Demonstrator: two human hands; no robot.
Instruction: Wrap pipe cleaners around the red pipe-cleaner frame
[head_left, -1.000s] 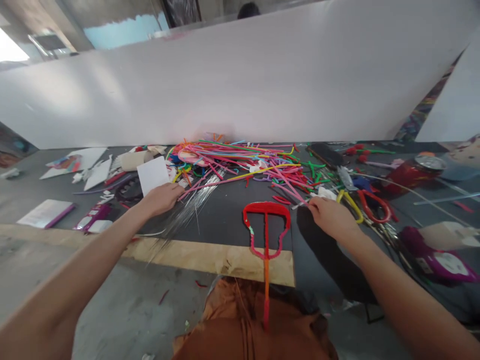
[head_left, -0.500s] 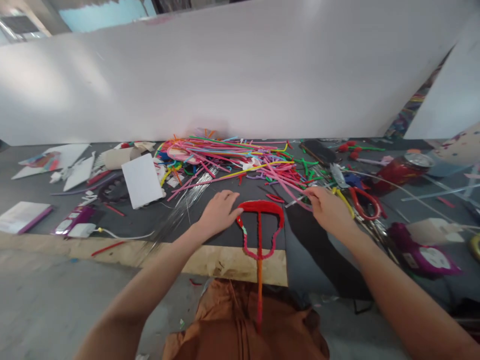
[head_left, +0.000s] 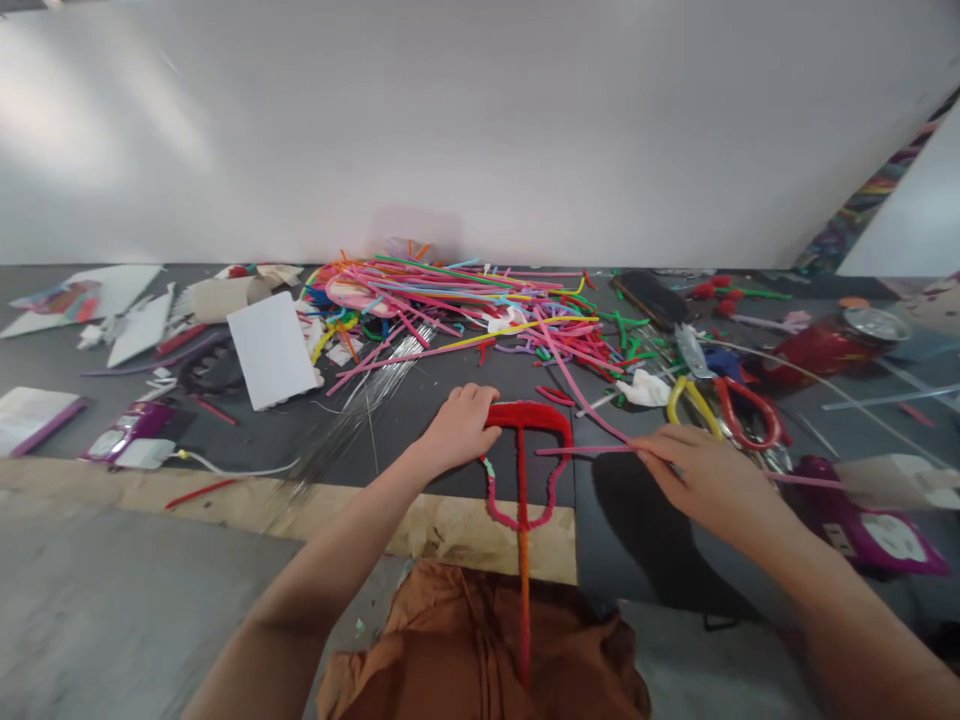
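Observation:
A flower- or tulip-like outline made of pipe cleaners [head_left: 522, 470] lies at the table's front edge, with a thick red band across its top and a wavy pink-red lower rim. Its red-to-orange stem hangs over the edge toward my lap. My left hand [head_left: 463, 425] grips the band's upper left corner between thumb and fingers. To the right, my right hand [head_left: 694, 470] pinches pink pipe cleaners [head_left: 581, 385]; one length slants back to the pile, another points left over the outline's right side. A pink end also sticks out behind that hand.
A heap of coloured pipe cleaners [head_left: 457, 290] lies along the white panel [head_left: 480, 130]. Right of it are yellow- and red-handled tools [head_left: 750, 415], a red can [head_left: 832, 345] and a purple glue container [head_left: 877, 535]. A white card [head_left: 271, 350] stands at left.
My right hand has come nearer and to the right, drawing pink pipe cleaners out from the heap. My left hand has closed more on the red band's corner.

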